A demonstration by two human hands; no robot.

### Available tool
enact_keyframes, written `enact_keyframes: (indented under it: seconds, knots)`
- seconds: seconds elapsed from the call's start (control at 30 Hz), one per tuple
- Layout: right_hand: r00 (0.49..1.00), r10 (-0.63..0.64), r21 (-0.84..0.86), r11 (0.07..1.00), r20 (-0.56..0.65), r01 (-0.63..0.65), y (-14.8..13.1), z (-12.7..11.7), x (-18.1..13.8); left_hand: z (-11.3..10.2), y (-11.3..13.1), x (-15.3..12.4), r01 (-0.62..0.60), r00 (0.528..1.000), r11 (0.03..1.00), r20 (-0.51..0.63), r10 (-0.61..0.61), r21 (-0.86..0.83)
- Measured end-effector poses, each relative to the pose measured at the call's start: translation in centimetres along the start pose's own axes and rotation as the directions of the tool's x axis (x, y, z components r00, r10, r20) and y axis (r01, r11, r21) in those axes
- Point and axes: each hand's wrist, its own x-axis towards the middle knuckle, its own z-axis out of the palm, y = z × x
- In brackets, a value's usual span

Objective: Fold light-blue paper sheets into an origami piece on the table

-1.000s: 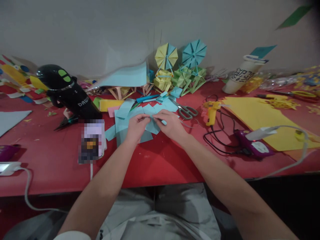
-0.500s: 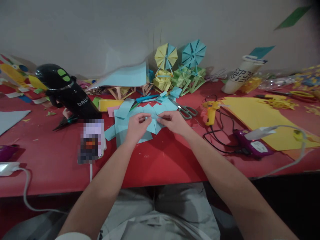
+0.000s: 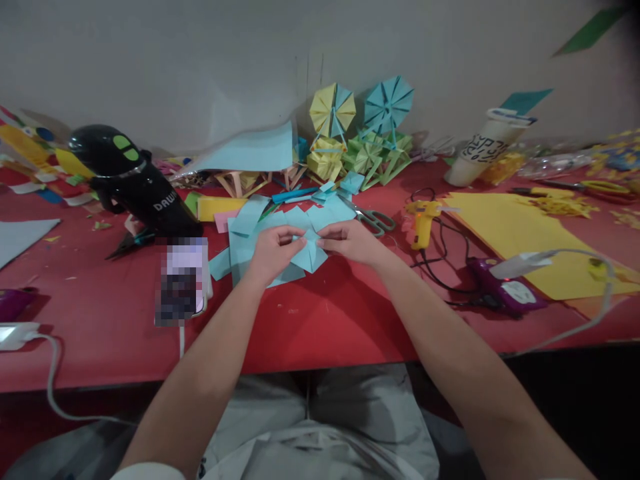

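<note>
A small folded piece of light blue paper (image 3: 311, 255) is pinched between my two hands, its creased point turned toward me. My left hand (image 3: 278, 249) grips its left side with thumb and fingers, and my right hand (image 3: 349, 241) grips the right side the same way. Beneath lie several loose light blue sheets (image 3: 245, 250). Just behind my right hand rest scissors (image 3: 376, 219) with grey-green handles, partly covered by blue paper. A blue pen-like item (image 3: 294, 196) lies behind the sheets.
Left stand a phone (image 3: 186, 280) on a cable and a leaning black bottle (image 3: 145, 187). To the right are a yellow glue gun (image 3: 425, 223), a purple power strip (image 3: 505, 287) and yellow sheets (image 3: 520, 233). Folded paper models (image 3: 333, 113) and a paper cup (image 3: 485, 147) line the wall.
My hands have drawn slightly apart at the fingertips, and more of the folded blue paper shows between them. Its point sits a little nearer me. The phone's screen picture differs.
</note>
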Motion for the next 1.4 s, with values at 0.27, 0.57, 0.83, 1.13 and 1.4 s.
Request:
enact_keyframes:
  seconds: [0.27, 0.57, 0.83, 1.13, 1.4]
  knots:
    - [0.939, -0.339, -0.399, 0.871, -0.065, 0.287, -0.6, 1.5, -0.4, 0.1, 0.1, 0.4, 0.264, 0.955, 0.912, -0.046, -0.293, -0.315]
    - [0.865, -0.492, -0.591, 0.671, 0.098, 0.448, -0.8, 1.4, -0.6, -0.3, 1.1, 0.5, 0.355, 0.921, 0.784, 0.046, -0.387, -0.509]
    - [0.849, -0.517, -0.568, 0.670, 0.105, 0.478, -1.0, 2.2, -0.8, -0.2, 0.5, 0.3, 0.240, 0.961, 0.886, -0.033, -0.275, -0.398]
    - [0.964, -0.246, -0.172, 0.959, -0.104, 0.226, -0.5, 1.4, 0.0, -0.3, 0.1, 0.1, 0.024, 0.998, 0.977, -0.059, -0.038, -0.214]
    - [0.963, -0.246, -0.195, 0.955, -0.111, 0.222, -0.6, 0.8, 0.0, -0.3, 0.6, 0.0, -0.040, 0.999, 0.988, -0.042, 0.034, -0.151]
